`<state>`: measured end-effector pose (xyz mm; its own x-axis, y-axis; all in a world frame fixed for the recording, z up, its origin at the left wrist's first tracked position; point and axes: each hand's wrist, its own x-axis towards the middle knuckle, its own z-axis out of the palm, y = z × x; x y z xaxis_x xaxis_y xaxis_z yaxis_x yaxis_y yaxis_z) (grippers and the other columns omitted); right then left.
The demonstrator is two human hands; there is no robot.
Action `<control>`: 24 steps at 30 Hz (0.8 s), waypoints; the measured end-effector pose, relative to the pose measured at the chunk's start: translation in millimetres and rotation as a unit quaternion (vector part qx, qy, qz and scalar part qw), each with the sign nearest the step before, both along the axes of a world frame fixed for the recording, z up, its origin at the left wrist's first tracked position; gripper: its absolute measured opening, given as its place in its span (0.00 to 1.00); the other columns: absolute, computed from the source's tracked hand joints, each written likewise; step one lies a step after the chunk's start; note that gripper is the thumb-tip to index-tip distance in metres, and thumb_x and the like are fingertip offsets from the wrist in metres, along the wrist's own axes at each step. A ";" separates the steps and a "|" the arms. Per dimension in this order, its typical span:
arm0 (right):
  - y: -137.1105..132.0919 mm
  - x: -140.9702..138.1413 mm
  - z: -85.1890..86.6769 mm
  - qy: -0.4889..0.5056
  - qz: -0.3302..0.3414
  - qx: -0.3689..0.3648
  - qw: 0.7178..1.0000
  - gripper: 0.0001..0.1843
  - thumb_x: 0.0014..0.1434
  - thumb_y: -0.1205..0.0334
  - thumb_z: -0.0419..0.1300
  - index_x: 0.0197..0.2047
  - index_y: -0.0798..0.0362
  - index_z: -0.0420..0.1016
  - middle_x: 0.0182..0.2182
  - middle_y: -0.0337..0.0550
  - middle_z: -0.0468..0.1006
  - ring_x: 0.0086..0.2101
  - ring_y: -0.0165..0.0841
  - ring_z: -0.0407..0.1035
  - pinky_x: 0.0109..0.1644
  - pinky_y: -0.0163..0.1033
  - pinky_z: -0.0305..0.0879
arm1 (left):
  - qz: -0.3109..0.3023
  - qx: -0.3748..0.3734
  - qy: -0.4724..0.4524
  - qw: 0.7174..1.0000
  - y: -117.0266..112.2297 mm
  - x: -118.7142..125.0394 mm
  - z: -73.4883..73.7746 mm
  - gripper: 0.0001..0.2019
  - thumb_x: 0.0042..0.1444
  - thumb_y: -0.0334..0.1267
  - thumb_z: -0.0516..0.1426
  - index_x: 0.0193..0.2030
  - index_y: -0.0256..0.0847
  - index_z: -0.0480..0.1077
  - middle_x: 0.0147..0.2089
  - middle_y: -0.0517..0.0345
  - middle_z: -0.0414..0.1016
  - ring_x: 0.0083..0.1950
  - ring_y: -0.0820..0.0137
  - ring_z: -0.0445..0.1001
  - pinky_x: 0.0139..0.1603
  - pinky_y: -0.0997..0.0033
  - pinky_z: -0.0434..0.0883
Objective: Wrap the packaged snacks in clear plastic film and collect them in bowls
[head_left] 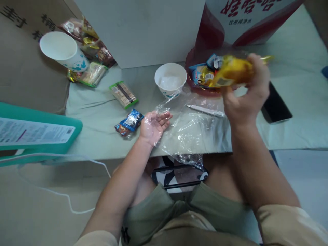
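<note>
In my right hand [248,92] is a yellow snack packet [234,71], gripped in the fingers and lifted over the right side of a red plate [191,68]. More small snack packets [201,73] lie on that plate. My left hand [153,128] rests palm up at the table's front, fingers stretched out, touching a clear plastic bag [189,133] that spreads across the cloth. Just left of it lie blue snack packets [130,121]. A white paper bowl [170,80] stands behind the bag, and a white pen-like tool [205,110] lies on the plastic.
A green-edged cracker packet [123,94] lies at left. Behind it are a paper cup [64,51] and more snacks. A white carton [143,30] and a red-and-white box [238,24] line the back. A black phone [275,104] lies right; a teal container [38,130] stands left.
</note>
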<state>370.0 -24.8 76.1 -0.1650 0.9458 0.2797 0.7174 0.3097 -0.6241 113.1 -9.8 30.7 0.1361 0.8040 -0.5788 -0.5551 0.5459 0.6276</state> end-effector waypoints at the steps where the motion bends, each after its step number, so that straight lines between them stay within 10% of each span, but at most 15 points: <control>1: 0.8 2.7 1.5 0.004 -0.007 0.001 1.000 0.21 0.59 0.52 0.64 0.56 0.40 0.77 0.58 0.51 0.77 0.59 0.54 0.72 0.54 0.58 0.75 | 0.003 -0.003 -0.001 1.000 0.1 -0.1 0.2 0.05 0.50 0.38 0.57 0.27 0.43 0.64 0.35 0.54 0.85 0.42 0.66 0.85 0.41 0.69 0.78; 9: -18.4 -10.6 -27.3 0.063 -0.120 0.117 0.984 0.20 0.62 0.58 0.57 0.57 0.45 0.75 0.54 0.53 0.79 0.58 0.52 0.73 0.62 0.63 0.70 | -0.071 0.026 -0.014 0.997 5.1 -11.9 -5.4 0.09 0.51 0.43 0.58 0.26 0.44 0.63 0.38 0.51 0.85 0.45 0.61 0.85 0.45 0.61 0.79; 18: -10.8 -29.8 -64.6 0.172 0.032 -0.069 0.982 0.51 0.54 0.44 0.71 0.74 0.43 0.54 0.72 0.53 0.64 0.70 0.47 0.61 0.70 0.56 0.66 | -0.371 0.064 -0.082 0.923 -2.5 -33.5 11.4 0.24 0.34 0.53 0.69 0.17 0.43 0.58 0.27 0.47 0.79 0.32 0.48 0.82 0.32 0.44 0.79; 24: -13.4 -38.4 -48.7 0.245 0.151 -0.135 0.948 0.24 0.56 0.35 0.69 0.39 0.49 0.81 0.54 0.50 0.82 0.56 0.44 0.76 0.63 0.53 0.72 | -0.410 0.065 -0.121 0.902 -3.7 -35.4 8.4 0.21 0.36 0.54 0.69 0.21 0.43 0.66 0.26 0.49 0.80 0.27 0.54 0.81 0.33 0.50 0.80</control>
